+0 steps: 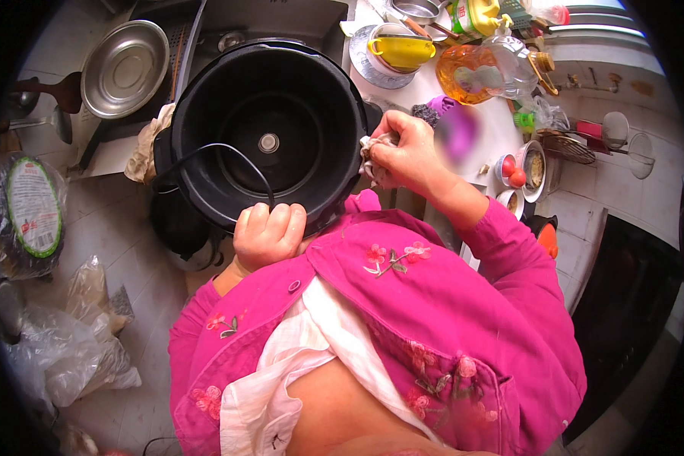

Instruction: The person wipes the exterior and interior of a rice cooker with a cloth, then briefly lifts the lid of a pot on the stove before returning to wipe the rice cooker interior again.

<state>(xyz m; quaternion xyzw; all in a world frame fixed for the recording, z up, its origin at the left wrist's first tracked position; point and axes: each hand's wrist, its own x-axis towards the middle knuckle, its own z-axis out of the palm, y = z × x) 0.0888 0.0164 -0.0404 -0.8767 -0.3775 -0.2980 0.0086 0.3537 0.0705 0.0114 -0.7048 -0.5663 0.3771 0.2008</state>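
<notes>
A black electric cooker body [236,122] stands tilted in front of me, its round interior facing up. A pale metal disc [268,143] sits in the middle of its floor. My left hand [269,232] is closed at the near rim, and a black power cord [222,146] arches over the opening into its fingers. Whether those fingers also grip the rim is hidden. My right hand [406,149] pinches a crumpled, damp-looking whitish cloth [378,165] against the outer right side of the cooker, just below its side handle.
Behind the cooker lies a dark sink [279,20]. A steel basin [125,69] rests at left. On the right counter are a yellow bowl [402,52], an oil bottle [470,74] and small bowls with red tomatoes [516,177]. Plastic bags [68,347] lie lower left.
</notes>
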